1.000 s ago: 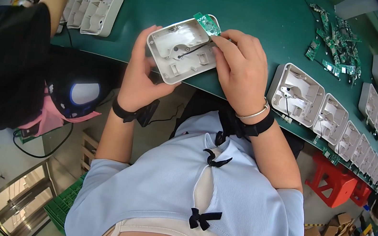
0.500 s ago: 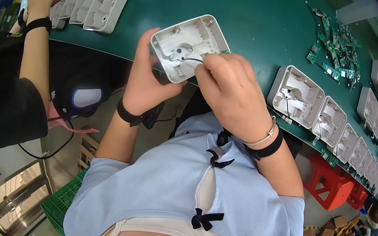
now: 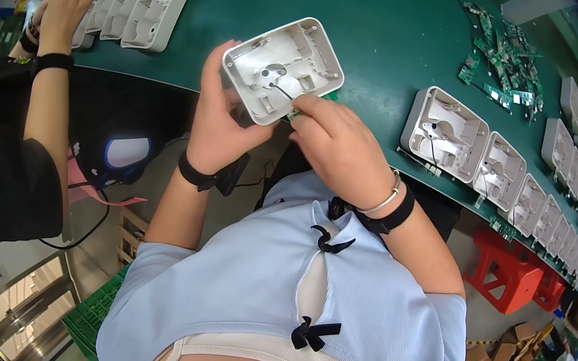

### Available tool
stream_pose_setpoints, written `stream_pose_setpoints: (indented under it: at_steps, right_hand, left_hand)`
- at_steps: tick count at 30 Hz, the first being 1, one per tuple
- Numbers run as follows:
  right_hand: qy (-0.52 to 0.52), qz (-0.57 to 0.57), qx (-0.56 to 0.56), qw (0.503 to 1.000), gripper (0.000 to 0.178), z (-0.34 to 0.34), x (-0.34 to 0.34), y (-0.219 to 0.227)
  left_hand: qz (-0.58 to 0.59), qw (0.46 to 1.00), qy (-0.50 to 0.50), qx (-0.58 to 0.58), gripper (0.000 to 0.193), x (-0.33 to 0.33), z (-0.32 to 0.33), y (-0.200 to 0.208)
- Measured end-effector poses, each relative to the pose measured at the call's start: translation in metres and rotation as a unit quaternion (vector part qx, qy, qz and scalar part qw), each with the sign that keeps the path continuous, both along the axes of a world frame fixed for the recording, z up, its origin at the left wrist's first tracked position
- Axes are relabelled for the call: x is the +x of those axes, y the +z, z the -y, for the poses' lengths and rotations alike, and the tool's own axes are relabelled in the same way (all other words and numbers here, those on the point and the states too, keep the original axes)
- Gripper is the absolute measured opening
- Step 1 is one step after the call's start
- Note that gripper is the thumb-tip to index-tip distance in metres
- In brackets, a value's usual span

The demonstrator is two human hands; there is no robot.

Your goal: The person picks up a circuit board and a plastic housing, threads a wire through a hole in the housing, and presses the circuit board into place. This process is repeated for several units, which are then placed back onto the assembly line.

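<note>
My left hand [image 3: 222, 130] is wrapped round the left and near sides of a white plastic housing [image 3: 249, 71], whose hollow side with posts and ribs faces up. A short black cable [image 3: 283, 92] comes from a round hole in its floor and runs over the near right rim. There my right hand [image 3: 342, 147] has its fingers pinched at the cable's end. Small bits of a green circuit board [image 3: 332, 96] show beside those fingers; the rest of the board is hidden behind them.
A row of similar housings [image 3: 450, 137] with cables and small boards runs along the right table edge. Loose green circuit boards [image 3: 501, 63] lie heaped behind it. At left, a co-worker's hand [image 3: 65, 9] is by more housings [image 3: 153, 17]. A red stool [image 3: 508, 274] stands under the table.
My right hand has moved from over the housing's interior down to its near right rim, drawing the cable across it. The housing has shifted slightly left.
</note>
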State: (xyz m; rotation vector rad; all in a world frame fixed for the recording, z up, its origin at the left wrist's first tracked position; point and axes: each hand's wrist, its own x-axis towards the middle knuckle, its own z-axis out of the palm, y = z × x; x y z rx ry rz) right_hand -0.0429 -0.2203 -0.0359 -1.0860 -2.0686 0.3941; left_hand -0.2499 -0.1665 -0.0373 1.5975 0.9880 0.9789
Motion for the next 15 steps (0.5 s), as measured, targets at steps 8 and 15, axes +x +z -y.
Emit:
stream_pose_setpoints:
  at_steps: [8,15]
  right_hand:
    - [-0.062,-0.156,-0.075,0.983,0.026,-0.002,-0.011,-0.011]
    - [-0.065,-0.114,-0.077,0.988,0.021,-0.007,-0.008,-0.009]
  left_hand:
    - [0.046,0.999,-0.019,-0.012,0.107,-0.008,-0.004,-0.013]
    - [0.038,0.999,-0.032,0.012,0.110,-0.013,-0.005,-0.018]
